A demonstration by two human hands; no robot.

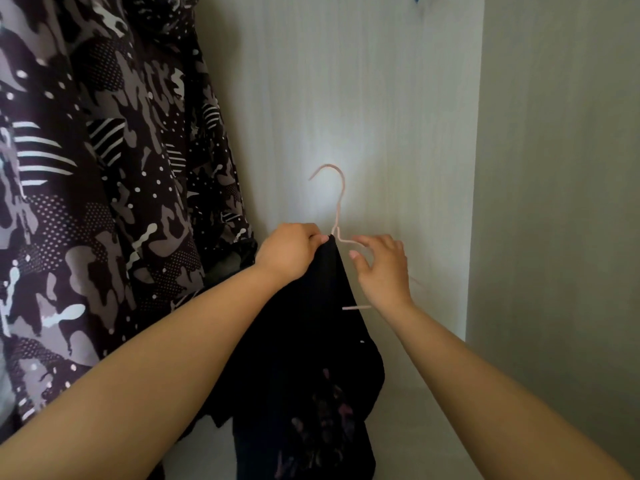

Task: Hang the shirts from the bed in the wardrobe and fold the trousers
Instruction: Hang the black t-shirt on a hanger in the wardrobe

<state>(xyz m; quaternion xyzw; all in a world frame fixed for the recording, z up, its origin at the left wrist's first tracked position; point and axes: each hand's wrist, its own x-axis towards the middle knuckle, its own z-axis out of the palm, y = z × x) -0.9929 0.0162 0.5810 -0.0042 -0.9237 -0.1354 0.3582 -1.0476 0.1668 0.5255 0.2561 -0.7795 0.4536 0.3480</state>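
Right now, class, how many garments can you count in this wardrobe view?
2. A patterned garment hangs at left; a black shirt is at centre, gripped by the left hand at the pink hanger. Others may hang out of frame.

Pale pink hanger, black shirt w/ faded pinkish print low down, hung garment in dark purple-grey camo w/ white dots & stripes, wardrobe panel pale grey woodgrain.
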